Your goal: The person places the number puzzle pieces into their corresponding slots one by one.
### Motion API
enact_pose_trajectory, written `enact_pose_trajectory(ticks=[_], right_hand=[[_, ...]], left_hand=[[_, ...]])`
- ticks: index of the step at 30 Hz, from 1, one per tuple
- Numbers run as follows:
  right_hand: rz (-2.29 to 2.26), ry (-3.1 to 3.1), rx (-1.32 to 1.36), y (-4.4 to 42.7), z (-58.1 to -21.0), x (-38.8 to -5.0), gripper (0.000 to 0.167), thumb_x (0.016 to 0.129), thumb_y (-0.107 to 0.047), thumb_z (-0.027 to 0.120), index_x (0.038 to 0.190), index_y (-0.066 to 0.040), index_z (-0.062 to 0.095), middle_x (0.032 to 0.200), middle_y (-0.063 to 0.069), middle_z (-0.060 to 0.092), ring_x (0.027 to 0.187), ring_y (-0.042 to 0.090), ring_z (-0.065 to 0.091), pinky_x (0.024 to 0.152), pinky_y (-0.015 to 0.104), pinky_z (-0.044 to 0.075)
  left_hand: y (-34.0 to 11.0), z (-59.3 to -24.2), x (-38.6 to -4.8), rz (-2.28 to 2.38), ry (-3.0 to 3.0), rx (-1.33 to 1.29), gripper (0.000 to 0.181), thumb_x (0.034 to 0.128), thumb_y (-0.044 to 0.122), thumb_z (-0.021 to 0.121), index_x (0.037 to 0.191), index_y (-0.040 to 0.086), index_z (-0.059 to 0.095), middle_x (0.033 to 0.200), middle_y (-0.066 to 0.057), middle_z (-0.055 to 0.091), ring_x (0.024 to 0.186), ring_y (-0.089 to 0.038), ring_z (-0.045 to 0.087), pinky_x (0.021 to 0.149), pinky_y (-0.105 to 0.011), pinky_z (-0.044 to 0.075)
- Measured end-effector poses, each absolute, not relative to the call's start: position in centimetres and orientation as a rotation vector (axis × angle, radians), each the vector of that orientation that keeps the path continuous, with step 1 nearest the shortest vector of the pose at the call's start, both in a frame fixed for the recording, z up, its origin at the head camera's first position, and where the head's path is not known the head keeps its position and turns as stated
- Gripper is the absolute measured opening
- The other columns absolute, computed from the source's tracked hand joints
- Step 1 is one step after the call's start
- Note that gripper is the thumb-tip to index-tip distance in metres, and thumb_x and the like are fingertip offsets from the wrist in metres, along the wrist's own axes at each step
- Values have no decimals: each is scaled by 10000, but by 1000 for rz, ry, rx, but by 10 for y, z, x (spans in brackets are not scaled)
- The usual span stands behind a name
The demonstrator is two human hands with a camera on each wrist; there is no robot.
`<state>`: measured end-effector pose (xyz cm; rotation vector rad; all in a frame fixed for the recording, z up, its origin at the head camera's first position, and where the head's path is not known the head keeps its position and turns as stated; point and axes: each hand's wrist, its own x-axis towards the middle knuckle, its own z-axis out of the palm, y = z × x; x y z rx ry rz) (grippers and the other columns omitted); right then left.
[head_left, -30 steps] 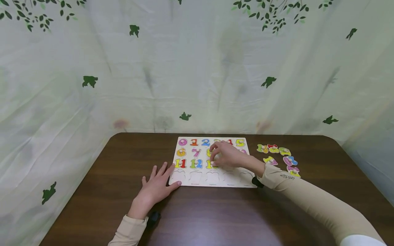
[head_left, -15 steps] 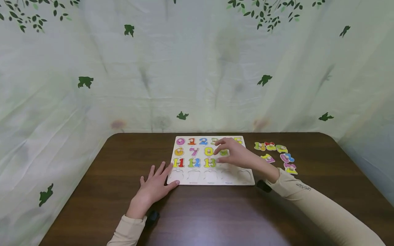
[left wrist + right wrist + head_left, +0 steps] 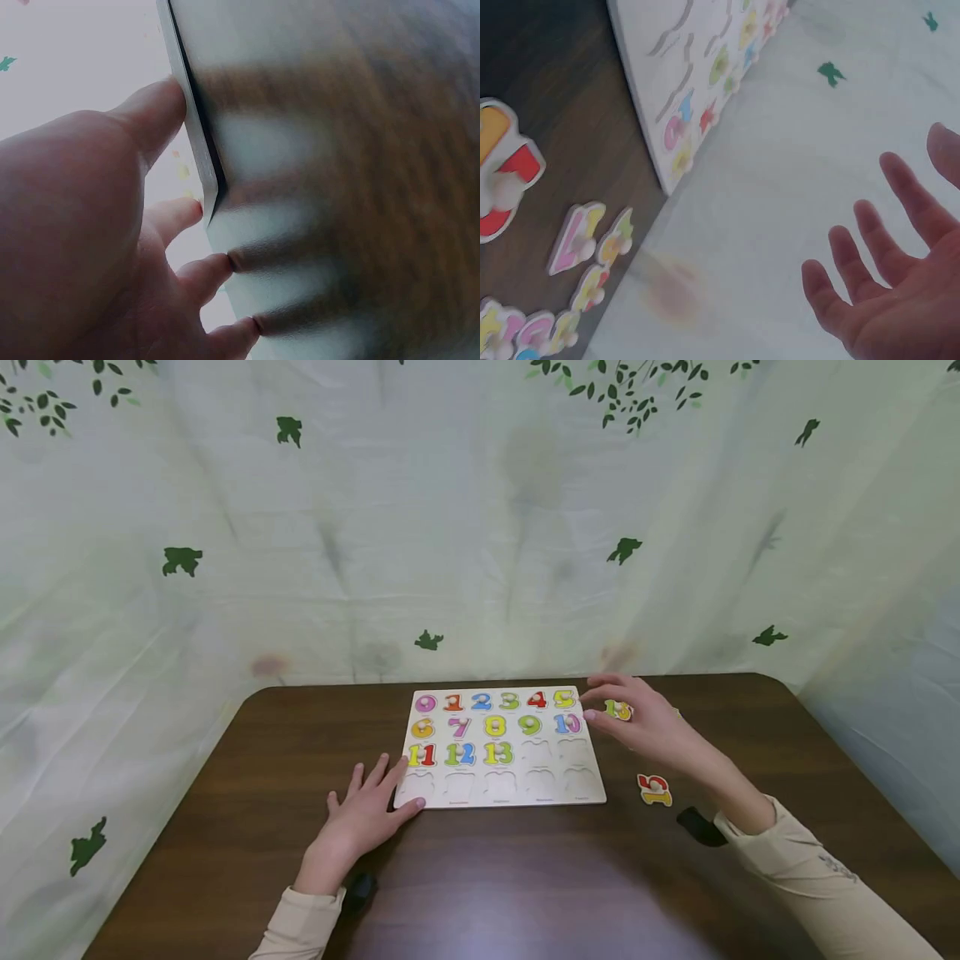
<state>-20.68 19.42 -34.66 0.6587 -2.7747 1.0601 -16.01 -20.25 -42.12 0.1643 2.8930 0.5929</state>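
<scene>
Right of the white, rectangular number board (image 3: 555, 766) on the brown wood-grain tabletop (image 3: 510, 877), a red-and-yellow "15" piece (image 3: 655, 790) with a round knob lies to the near side of the right hand (image 3: 652, 722), turned sideways, its long axis running roughly near to far. That hand is the closer one, loosely parted and holding nothing; a green-and-orange number piece (image 3: 618, 710) shows through its thumb-to-finger gap. The left hand (image 3: 367, 820), fingers spread, rests at the board's left edge, well apart from both pieces.
</scene>
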Motion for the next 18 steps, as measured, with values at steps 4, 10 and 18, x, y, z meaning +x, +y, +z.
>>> enact_pose_trajectory(ticks=[4, 10, 18], right_hand=[[1024, -2747, 585, 213, -348, -191, 284, 952, -345, 666, 1182, -181, 696, 1407, 14, 485, 1299, 272, 412, 907, 481, 441], [1035, -2668, 495, 240, -351, -165, 293, 965, -306, 655, 1220, -163, 669, 1394, 4, 486, 1280, 248, 436, 887, 465, 441], [1039, -2653, 272, 265, -354, -132, 253, 961, -338, 654, 1205, -273, 670, 1398, -125, 460, 1288, 142, 411, 844, 242, 380]], left_hand=[[-202, -421, -160, 592, 2891, 173, 810, 939, 569, 560, 1568, 143, 278, 1600, -222, 181, 1430, -530, 64, 983, -808, 75], [-202, -422, -161, 599, 2886, 182, 814, 940, 566, 559, 1569, 137, 271, 1599, -229, 174, 1428, -536, 55, 980, -810, 69], [-202, -421, -162, 596, 2870, 181, 820, 941, 567, 558, 1571, 134, 261, 1603, -230, 156, 1427, -538, 43, 980, -809, 58]])
